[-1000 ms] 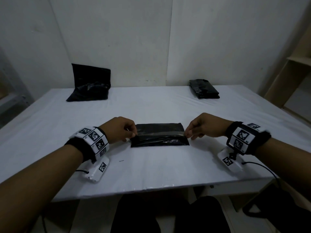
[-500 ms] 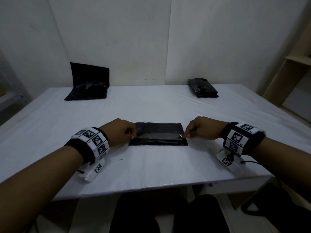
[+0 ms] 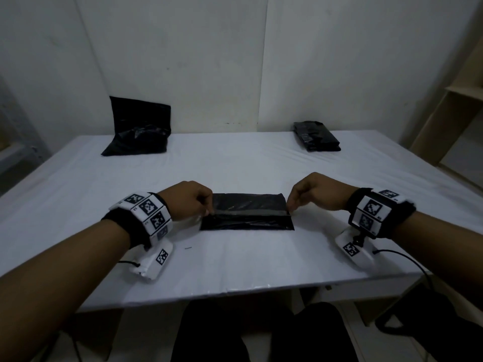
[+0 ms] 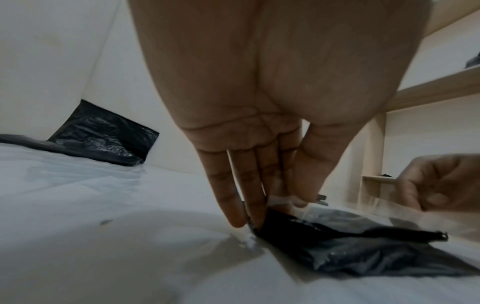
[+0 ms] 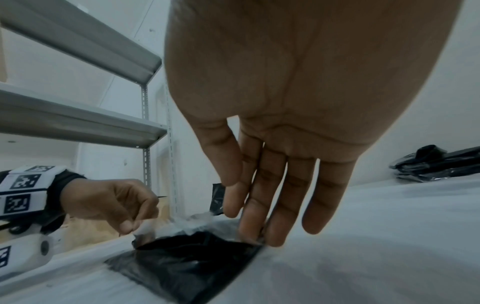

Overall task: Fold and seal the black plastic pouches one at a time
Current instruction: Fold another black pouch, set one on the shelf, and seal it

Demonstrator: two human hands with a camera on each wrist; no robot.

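Flat black plastic pouch (image 3: 247, 211) lies long axis left-right between hands; left hand (image 3: 187, 199) and right hand (image 3: 313, 192) each pinch its flap ends.

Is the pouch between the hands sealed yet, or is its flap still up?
Not sealed: the left hand and right hand pinch the flap's ends, lifted off the pouch.

Glossy crinkled black plastic pouch (image 3: 245, 214) w/ clear film strip, on smooth matt white table (image 3: 235, 259).
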